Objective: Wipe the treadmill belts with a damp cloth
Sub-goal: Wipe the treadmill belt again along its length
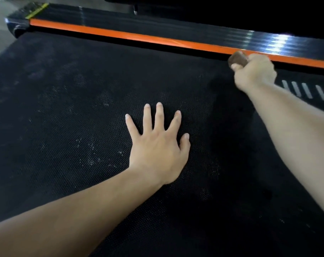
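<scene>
Treadmill belt (65,127): black, finely dimpled, filling almost the whole view from the near edge up to the far side rail (176,28). Dull and dusty over the left and middle, with pale specks and smears (91,153) scattered about. Darker and cleaner-looking towards the right, probably damp from wiping (a judgement from the tone alone). Four short white stripes (303,90) printed near the right edge.

Mid-wipe, by the look of it. Right hand (253,73) out at the far edge of the belt, close against the orange strip (120,35) of the rail. Fingers curled and clamped round a brown cloth (238,59), bunched into a wad and sticking out past the thumb. Somewhat blurred, so hard to say whether pressed onto the belt or lifted just off it. Left hand (157,145) flat on the middle of the belt, palm down, fingers straight and spread apart, holding nothing, apparently bracing.

Next, most likely: pulling the cloth back from the far edge towards the near one, then working leftwards over the dusty stretch. Calls for firm, even pressure to get into the dimples, overlapping passes, and shifting the bracing hand aside before reaching the middle. Large share of the belt left to do, judging by the dust.
</scene>
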A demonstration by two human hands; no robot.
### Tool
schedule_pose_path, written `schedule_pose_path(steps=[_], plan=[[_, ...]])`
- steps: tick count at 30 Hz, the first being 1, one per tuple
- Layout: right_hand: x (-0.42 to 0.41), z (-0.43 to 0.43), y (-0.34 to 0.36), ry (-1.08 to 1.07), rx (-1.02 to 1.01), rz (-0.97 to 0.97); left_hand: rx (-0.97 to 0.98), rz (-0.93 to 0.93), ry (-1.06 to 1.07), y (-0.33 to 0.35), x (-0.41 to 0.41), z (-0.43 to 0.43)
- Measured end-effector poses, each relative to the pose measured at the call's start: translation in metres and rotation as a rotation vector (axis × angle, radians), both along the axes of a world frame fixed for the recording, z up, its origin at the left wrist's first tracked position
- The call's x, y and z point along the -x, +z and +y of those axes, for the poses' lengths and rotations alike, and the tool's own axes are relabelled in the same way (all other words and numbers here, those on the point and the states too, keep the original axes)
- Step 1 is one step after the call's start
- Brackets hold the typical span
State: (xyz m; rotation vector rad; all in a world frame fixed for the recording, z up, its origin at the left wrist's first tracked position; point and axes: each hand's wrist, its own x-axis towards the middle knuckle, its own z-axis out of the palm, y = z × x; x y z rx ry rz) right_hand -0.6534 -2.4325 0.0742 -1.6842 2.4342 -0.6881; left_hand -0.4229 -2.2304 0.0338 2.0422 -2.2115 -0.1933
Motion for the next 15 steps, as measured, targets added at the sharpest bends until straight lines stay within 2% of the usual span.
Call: schedule_pose_path(steps=[5,9,11,15], plan=[[-0.014,0.035,-0.012,0.325,-0.027,0.043,-0.002,-0.011,0.007,0.001,0.000,0.000],[0.005,0.019,0.004,0.064,-0.056,-0.002,-0.007,-0.006,0.007,0.000,0.001,0.000],[0.001,0.022,0.001,0.044,-0.024,0.063,-0.005,-0.009,0.012,0.001,0.000,0.000],[-0.006,0.063,-0.013,0.357,0.018,0.134,-0.011,-0.023,0.007,0.002,0.001,0.000]])
